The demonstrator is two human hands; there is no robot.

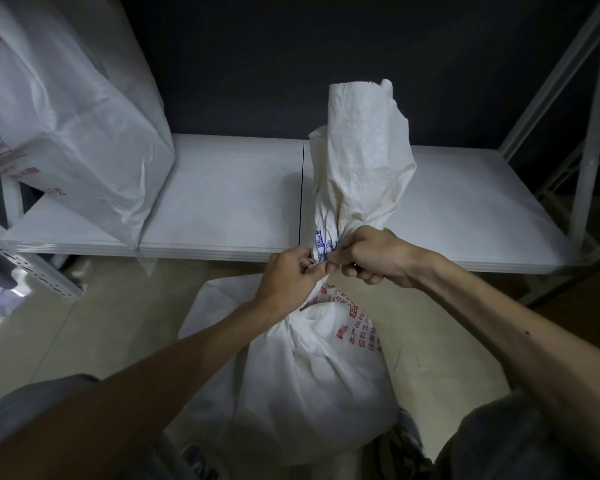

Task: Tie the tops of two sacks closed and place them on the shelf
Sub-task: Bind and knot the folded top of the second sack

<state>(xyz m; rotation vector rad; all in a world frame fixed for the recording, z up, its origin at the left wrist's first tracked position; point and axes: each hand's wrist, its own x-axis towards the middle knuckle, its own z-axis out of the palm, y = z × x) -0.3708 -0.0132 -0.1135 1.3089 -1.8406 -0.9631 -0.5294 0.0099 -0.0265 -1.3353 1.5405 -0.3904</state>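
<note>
Sack [312,375] stands on the floor [101,323] before the shelf [222,188] front edge. Left hand [288,275] and right hand [371,254] both pinch its gathered neck, fingers curled. Second sack [66,116] rests at the shelf's left end.

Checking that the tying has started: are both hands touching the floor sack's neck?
Touching. The head view shows the left hand and right hand curled round the sack at its gathered neck.

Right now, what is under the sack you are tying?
The sack stands on a flat white sheet spread over the tan floor. Its bulging body hides where they meet.
</note>
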